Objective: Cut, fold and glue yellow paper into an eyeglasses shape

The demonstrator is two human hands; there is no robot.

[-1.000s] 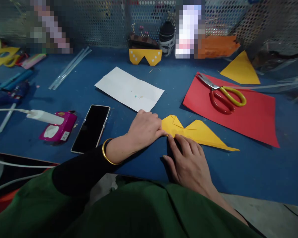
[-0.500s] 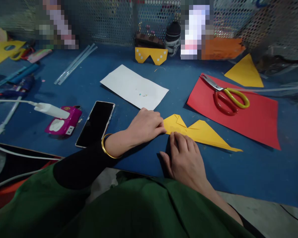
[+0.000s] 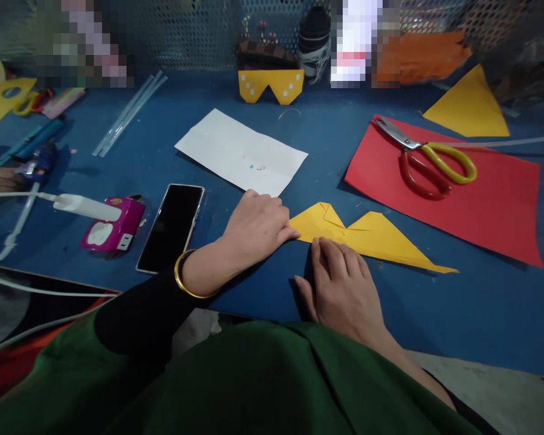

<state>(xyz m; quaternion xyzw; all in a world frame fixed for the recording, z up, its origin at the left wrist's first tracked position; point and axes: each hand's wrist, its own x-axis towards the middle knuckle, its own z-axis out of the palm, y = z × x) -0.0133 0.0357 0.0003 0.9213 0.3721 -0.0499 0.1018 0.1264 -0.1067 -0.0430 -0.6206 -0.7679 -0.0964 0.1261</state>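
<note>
A folded piece of yellow paper (image 3: 367, 235) lies on the blue table in front of me, with two peaks along its far edge and a long point toward the right. My left hand (image 3: 258, 223) is closed at the paper's left end, thumb and curled fingers gripping it; the fingertips are partly hidden. Along the near edge, my right hand (image 3: 344, 284) rests its outstretched fingertips on the paper, the thumb held apart on the table. Just beyond my left hand is a white sheet (image 3: 240, 148) with small specks on it.
Scissors (image 3: 435, 157) lie on red paper (image 3: 489, 211) at right. A yellow triangle (image 3: 474, 106) and yellow mask shape (image 3: 271, 86) sit farther back. Left are a phone (image 3: 171, 226), a pink adapter (image 3: 113, 223), clear sticks (image 3: 129, 115) and a glue gun (image 3: 40, 160) beside another person's hand (image 3: 0, 179).
The view has shifted slightly. Another person's hand has appeared at the left edge by the glue gun. My own hands keep nearly the same places on the yellow paper.
</note>
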